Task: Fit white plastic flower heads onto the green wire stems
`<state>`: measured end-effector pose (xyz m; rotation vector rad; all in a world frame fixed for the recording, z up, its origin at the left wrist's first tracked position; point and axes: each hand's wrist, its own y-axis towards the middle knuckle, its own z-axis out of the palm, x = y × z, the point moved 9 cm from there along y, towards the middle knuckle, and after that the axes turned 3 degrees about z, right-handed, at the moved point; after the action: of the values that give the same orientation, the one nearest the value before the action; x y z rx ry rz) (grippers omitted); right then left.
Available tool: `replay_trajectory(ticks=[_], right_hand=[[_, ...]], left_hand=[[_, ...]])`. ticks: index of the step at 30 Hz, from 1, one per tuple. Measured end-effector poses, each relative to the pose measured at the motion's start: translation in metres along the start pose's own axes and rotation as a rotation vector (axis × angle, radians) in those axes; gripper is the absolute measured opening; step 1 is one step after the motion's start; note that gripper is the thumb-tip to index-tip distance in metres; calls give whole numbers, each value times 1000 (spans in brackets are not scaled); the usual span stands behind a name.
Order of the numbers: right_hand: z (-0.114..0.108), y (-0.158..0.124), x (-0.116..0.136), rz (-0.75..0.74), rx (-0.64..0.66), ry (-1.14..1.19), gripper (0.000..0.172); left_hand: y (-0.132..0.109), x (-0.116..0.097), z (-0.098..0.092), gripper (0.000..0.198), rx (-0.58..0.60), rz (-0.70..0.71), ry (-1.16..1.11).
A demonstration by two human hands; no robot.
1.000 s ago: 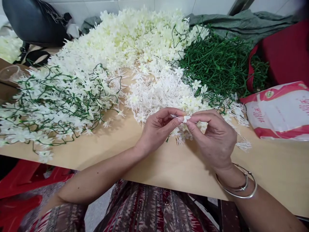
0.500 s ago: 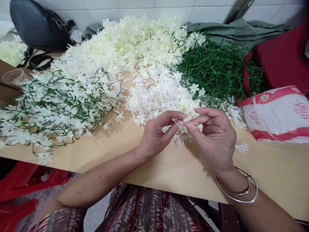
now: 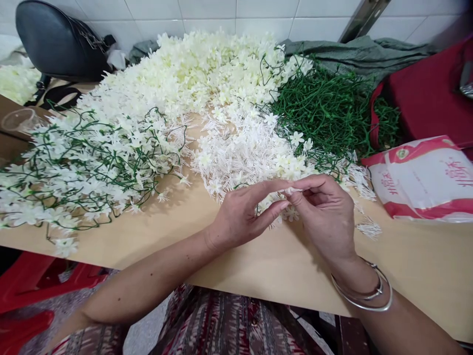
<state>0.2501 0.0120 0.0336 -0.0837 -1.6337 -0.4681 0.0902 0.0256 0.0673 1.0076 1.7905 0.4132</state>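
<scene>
My right hand (image 3: 327, 212) pinches a small white piece (image 3: 291, 191) between thumb and forefinger, above the table's front part. My left hand (image 3: 246, 212) meets it from the left, its forefinger touching the piece and its thumb held apart below. Just behind both hands lies a heap of thin white stamen pieces (image 3: 240, 153) with a few flowers. Farther back is a large pile of cream-white petals (image 3: 207, 69). Green plastic stems (image 3: 325, 108) are heaped at the back right. White flowers on green stems (image 3: 96, 167) cover the left side.
A pink and white packet (image 3: 424, 180) lies at the right, before a dark red bag (image 3: 424, 93). A black bag (image 3: 59, 42) and a clear cup (image 3: 20, 120) are at the back left. Red stools (image 3: 40, 281) stand below the wooden table (image 3: 236, 266).
My left thumb has moved away from its forefinger, and the fingertips of both hands have come together. The white strands that spread between them now show only as a small white bit.
</scene>
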Motion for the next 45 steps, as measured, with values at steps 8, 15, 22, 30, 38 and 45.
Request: replay_trajectory(ticks=[8, 15, 22, 30, 38, 45], right_hand=[[-1, 5, 9, -123, 28, -22, 11], [6, 3, 7, -77, 69, 25, 10], [8, 3, -7, 10, 97, 141, 14], [-12, 10, -14, 52, 22, 48, 16], [-31, 22, -29, 17, -29, -8, 19], [-30, 23, -36, 37, -47, 2, 21]], left_hand=[[4, 13, -12, 10, -59, -78, -92], [4, 11, -11, 9, -80, -11, -56], [4, 4, -8, 6, -67, 57, 20], [15, 21, -41, 15, -143, -86, 93], [12, 23, -34, 14, 329, -32, 320], [7, 14, 11, 23, 661, 197, 502]])
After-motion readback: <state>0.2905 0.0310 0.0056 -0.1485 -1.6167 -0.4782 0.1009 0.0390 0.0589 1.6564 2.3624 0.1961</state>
